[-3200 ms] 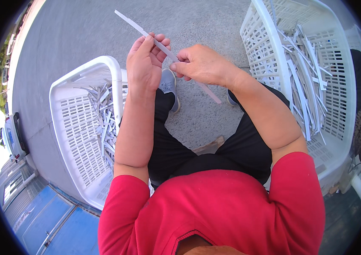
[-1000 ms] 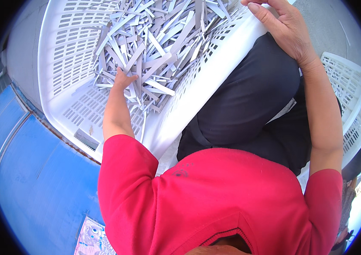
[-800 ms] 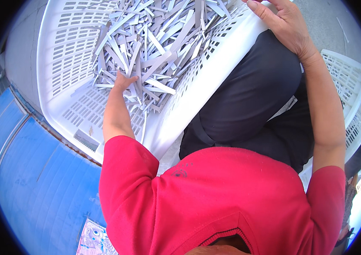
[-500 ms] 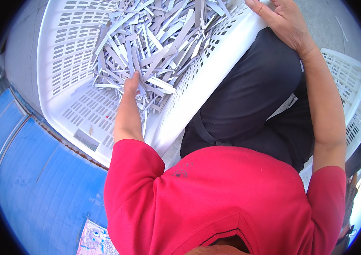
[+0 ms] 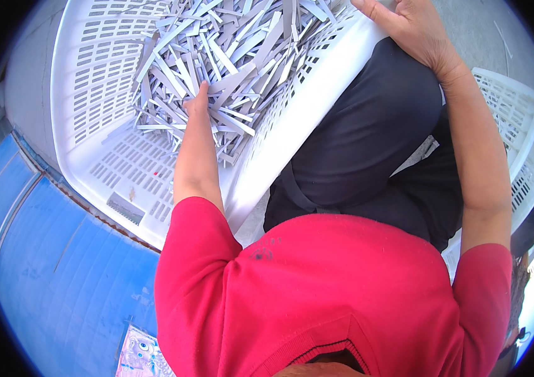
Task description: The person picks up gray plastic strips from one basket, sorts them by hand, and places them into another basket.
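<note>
A big white plastic basket [image 5: 307,135] with slotted walls lies tilted in front of me, resting by my dark-trousered knee. Inside its far part is a heap of thin, flat grey and white strips [image 5: 235,63], tangled in all directions. My left hand [image 5: 197,102] reaches into the near side of that heap; its thumb points away from me, while the other fingers are mostly hidden, so what they hold cannot be made out. At the upper right, my right hand [image 5: 408,28] grips the rim of the basket, thumb along the edge.
Another white slotted basket [image 5: 508,107] stands to my right. On the left are a blue panelled surface [image 5: 59,251] and, low down, a colourful printed picture [image 5: 141,352]. Grey floor [image 5: 468,31] shows at the upper right, with a thin loose strip on it.
My left hand has moved slightly farther into the strips, its thumb now raised more. The basket and my right hand have shifted a little up and left in view.
</note>
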Available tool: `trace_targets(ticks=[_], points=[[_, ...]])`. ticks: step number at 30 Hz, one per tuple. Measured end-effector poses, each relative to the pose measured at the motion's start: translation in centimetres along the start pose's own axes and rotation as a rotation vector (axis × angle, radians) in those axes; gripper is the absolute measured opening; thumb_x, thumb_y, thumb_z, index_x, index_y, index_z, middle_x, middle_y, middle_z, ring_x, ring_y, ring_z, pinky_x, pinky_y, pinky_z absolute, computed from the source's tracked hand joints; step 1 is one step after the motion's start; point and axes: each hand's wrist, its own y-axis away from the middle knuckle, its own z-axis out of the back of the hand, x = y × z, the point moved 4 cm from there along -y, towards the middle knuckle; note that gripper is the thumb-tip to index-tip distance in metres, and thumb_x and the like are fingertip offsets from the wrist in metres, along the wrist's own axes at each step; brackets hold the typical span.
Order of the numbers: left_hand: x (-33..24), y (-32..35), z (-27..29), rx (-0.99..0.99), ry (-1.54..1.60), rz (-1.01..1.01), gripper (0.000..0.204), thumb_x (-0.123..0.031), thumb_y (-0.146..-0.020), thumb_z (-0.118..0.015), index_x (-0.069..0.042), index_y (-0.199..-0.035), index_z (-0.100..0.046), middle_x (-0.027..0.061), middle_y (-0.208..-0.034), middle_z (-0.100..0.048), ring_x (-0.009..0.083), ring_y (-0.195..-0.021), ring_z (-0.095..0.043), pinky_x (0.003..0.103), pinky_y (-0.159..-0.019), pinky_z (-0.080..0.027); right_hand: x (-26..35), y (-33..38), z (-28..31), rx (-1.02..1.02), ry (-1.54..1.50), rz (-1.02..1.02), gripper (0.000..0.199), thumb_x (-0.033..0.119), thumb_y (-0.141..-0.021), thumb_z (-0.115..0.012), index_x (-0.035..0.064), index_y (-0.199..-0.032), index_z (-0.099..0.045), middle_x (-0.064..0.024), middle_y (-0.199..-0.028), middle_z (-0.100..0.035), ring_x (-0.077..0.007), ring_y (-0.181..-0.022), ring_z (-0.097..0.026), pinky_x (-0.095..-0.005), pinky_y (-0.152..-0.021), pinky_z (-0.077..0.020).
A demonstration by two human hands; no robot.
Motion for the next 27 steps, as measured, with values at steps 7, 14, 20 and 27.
trace_targets(ticks=[7, 14, 20, 27], points=[[-3.1, 2.6, -3.0, -0.085, -0.187, 0.131, 0.117, -0.029, -0.056, -0.081, 0.006, -0.132, 0.0, 0.0261, -0.126, -0.04, 0.032, -0.111, -0.047, 0.035, -0.096, -0.036, -0.6, 0.0, 0.0, -0.046, -0.063, 0.039, 0.022, 0.02, -0.075, -0.06, 0.0017, -0.086, -0.063, -0.014, -0.08, -0.063, -0.0249, -0.078, -0.062, -0.0335, -0.071, -0.0467], [-2.0, 3.6, -1.2, -0.134, -0.31, 0.057, 0.103, -0.019, -0.058, -0.078, 0.007, -0.129, -0.009, 0.0262, -0.123, -0.042, 0.0325, -0.109, -0.049, 0.033, -0.094, -0.039, -0.9, -0.1, 0.2, -0.035, -0.019, 0.035, 0.024, 0.021, -0.075, -0.059, 0.0011, -0.087, -0.063, -0.0161, -0.082, -0.063, -0.0278, -0.079, -0.062, -0.0344, -0.072, -0.0473], [0.5, 0.3, 2.1, -0.178, 0.021, -0.051, 0.062, -0.011, -0.061, -0.069, 0.013, -0.11, -0.04, 0.021, -0.1, -0.054, 0.0278, -0.087, -0.057, 0.036, -0.073, -0.046, 0.0, 0.0, 0.7, -0.025, -0.028, 0.015, 0.026, 0.021, -0.074, -0.059, 0.0005, -0.088, -0.063, -0.0186, -0.084, -0.063, -0.0304, -0.08, -0.062, -0.0359, -0.073, -0.048], [-2.0, 5.9, 8.7, 0.092, 0.235, -0.102, 0.018, -0.002, -0.057, -0.06, 0.006, -0.073, -0.057, 0.0118, -0.066, -0.056, 0.0219, -0.054, -0.054, 0.034, -0.049, -0.042, -0.3, 0.2, 0.7, -0.062, 0.012, 0.057, 0.028, 0.023, -0.073, -0.058, 0.001, -0.089, -0.063, -0.0191, -0.084, -0.063, -0.0329, -0.081, -0.061, -0.0371, -0.073, -0.048]])
